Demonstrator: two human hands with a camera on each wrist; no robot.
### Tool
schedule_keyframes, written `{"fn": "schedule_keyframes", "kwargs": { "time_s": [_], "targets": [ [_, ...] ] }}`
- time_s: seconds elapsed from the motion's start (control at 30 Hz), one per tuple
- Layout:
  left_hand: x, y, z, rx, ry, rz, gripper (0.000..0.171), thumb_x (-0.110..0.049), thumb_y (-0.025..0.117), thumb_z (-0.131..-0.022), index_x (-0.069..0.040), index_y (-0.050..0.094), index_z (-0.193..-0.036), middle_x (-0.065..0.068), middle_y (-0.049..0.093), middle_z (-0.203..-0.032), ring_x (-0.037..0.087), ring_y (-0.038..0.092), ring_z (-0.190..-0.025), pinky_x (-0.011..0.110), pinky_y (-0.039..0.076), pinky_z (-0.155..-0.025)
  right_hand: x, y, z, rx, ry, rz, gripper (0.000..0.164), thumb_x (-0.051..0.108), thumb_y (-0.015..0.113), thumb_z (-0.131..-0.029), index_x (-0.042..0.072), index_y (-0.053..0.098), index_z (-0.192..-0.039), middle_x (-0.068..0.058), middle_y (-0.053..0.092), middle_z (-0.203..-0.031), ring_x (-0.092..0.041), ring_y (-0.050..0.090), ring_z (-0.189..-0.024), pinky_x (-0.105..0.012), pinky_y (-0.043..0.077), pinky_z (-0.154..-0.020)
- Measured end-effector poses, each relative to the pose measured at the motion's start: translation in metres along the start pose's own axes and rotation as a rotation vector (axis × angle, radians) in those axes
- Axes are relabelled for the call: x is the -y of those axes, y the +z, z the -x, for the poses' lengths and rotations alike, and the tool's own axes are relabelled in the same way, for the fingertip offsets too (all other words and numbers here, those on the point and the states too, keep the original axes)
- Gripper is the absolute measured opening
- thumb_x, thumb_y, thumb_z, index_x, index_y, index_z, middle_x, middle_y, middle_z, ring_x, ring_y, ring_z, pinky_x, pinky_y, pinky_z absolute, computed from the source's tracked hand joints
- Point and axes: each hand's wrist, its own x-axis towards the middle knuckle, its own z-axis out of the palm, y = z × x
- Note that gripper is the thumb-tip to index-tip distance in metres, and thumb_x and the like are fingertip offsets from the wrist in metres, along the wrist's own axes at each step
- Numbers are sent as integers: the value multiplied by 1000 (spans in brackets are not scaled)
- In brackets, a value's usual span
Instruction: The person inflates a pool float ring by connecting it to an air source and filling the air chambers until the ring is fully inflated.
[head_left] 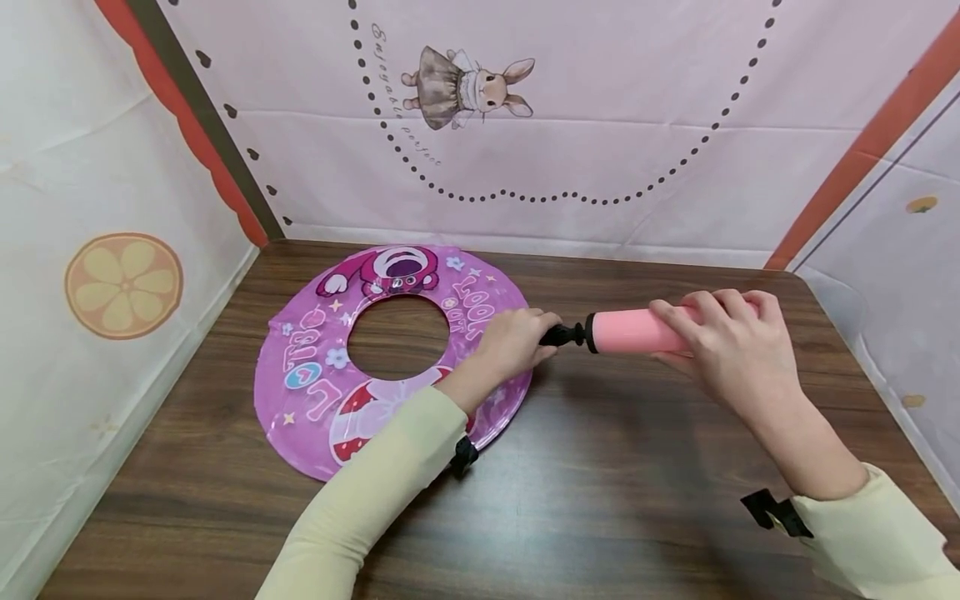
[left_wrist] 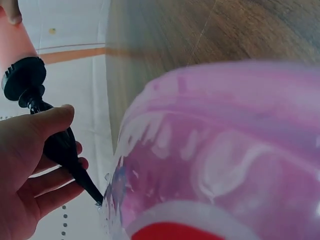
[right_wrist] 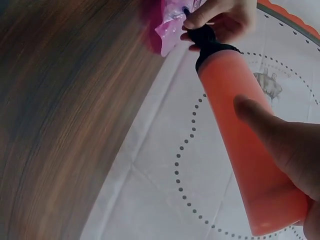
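Note:
A pink hand pump (head_left: 630, 332) is held level above the right half of the table. My right hand (head_left: 738, 354) grips its barrel, with the thumb along one side in the right wrist view. My left hand (head_left: 513, 342) holds the pump's black nozzle (left_wrist: 61, 146) between thumb and fingers. The nozzle's thin tip meets the edge of a purple inflatable swim ring (head_left: 281, 392); the exact joint is too small to make out. Partly filled and wrinkled at its edge, the ring carries a pink bear, letters and strawberry print. My left forearm covers part of its near right side.
The dark wooden table (head_left: 600, 517) runs up to a pale printed cloth (head_left: 615, 100) at the back, with a rabbit figure (head_left: 465, 87) on it. Cloth walls also stand at the left and right. Black straps (head_left: 776, 512) hang at the sleeves.

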Motion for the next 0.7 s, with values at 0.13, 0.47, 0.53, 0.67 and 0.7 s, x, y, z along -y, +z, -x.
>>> {"fn": "schedule_keyframes", "kwargs": {
  "time_s": [0.13, 0.47, 0.53, 0.67, 0.7],
  "targets": [
    [2, 2, 0, 12, -18, 26, 35, -35, 67, -83, -21, 63, -115, -2, 68, -98, 15, 65, -84, 32, 53, -68, -12, -13, 6, 33, 0, -2, 57, 56, 24, -94, 17, 62, -109, -15, 61, -87, -39, 55, -78, -55, 38, -66],
    [9, 5, 3, 32, -53, 53, 35, -30, 67, -83, -19, 61, -116, -1, 68, -105, 17, 65, -90, 33, 53, -72, -50, -61, 21, -4, 89, 39, 67, 66, 25, -90, 15, 65, -103, -16, 63, -87, -42, 54, -80, -57, 37, -74],
    [9, 5, 3, 32, -55, 42, 35, -31, 67, -83, -19, 61, -116, -1, 68, -104, 17, 65, -89, 33, 53, -71, -53, -65, 22, -8, 96, 37, 68, 66, 24, -90, 14, 65, -103, -18, 62, -87, -43, 54, -81, -58, 36, -76],
    [7, 4, 3, 26, -42, 19, 34, -31, 67, -83, -19, 62, -115, -1, 68, -102, 17, 65, -88, 32, 53, -70, -44, -61, 19, -17, 75, 52, 63, 63, 26, -91, 15, 65, -103, -16, 62, -86, -41, 54, -80, -58, 37, -73],
    [6, 3, 2, 22, -31, 23, 33, -31, 67, -83, -19, 62, -114, -1, 68, -102, 17, 65, -88, 32, 54, -70, -40, -58, 18, -18, 59, 58, 61, 60, 26, -92, 15, 65, -104, -16, 62, -86, -41, 54, -80, -57, 37, -72]
  ]
}}
